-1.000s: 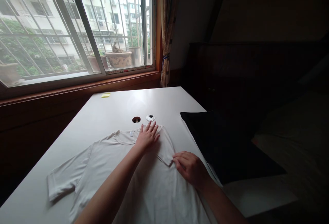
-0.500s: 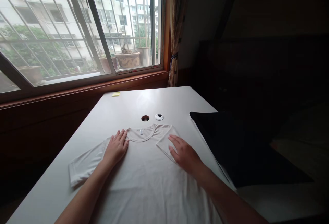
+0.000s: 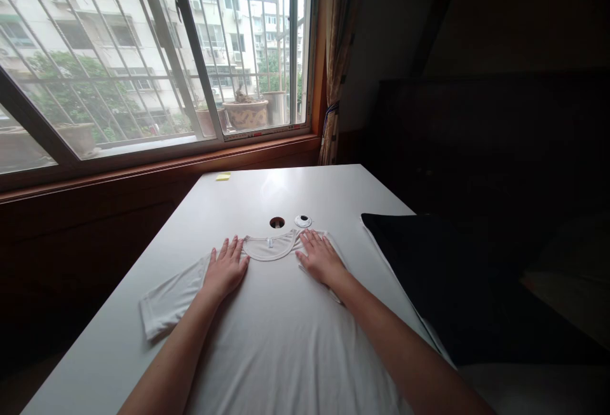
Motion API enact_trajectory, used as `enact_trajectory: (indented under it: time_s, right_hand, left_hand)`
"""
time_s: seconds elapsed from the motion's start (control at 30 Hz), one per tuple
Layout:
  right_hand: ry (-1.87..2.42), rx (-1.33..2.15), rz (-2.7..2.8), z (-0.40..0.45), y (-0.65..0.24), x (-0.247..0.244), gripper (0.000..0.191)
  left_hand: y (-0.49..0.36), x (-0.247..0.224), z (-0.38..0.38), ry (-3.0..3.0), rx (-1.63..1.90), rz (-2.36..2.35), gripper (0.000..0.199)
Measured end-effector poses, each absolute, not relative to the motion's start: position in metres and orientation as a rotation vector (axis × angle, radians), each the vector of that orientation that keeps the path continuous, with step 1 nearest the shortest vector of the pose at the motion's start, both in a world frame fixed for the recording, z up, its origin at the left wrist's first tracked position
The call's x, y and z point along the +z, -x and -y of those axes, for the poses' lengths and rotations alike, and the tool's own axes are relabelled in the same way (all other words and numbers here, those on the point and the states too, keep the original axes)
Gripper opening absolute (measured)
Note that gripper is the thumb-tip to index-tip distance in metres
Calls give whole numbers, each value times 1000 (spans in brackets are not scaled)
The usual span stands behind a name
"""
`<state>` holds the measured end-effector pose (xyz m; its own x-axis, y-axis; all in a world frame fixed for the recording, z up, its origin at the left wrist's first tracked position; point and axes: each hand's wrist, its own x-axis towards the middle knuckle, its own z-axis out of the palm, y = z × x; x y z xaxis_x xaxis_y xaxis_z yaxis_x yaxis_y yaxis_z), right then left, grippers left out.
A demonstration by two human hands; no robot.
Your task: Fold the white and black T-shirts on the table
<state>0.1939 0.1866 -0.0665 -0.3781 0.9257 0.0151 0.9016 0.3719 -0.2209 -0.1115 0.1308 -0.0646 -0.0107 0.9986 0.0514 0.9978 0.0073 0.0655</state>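
Observation:
A white T-shirt [image 3: 281, 326] lies spread on the white table, its round neckline and small label at the far end. My left hand [image 3: 225, 269] rests flat on the shoulder left of the neckline, fingers apart. On the other shoulder, right of the neckline, my right hand [image 3: 320, 256] lies with its fingers stretched out over the cloth. The left sleeve reaches out to the side and shows some wrinkles. The right sleeve is folded inward onto the shirt, partly hidden under my right hand and forearm.
Beyond the collar, the white table [image 3: 248, 202] has a round hole [image 3: 277, 222] and a white round cover [image 3: 303, 220]. A yellow sticky note [image 3: 223, 176] is near the far edge. Dark cloth [image 3: 429, 275] drapes over the right edge. A barred window [image 3: 143, 53] and tied curtain [image 3: 336, 84] stand behind.
My right hand has moved left and away from me, from the folded sleeve onto the shoulder beside the neckline. My left hand stays on its shoulder. The view has shifted slightly.

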Motion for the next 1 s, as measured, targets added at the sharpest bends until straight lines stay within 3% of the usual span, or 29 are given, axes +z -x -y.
enact_trajectory:
  time_s: [0.43, 0.8, 1.0]
  right_hand:
    - [1652, 267, 2494, -193, -202, -66, 71]
    - [1617, 243, 2473, -194, -206, -74, 71]
    - [1631, 258, 2477, -194, -205, -71, 71]
  left_hand:
    - [127, -59, -142, -2272, 139, -2123, 63]
    - [237, -63, -133, -2106, 23, -2294, 61]
    - [303, -64, -124, -1783, 325, -2532, 62]
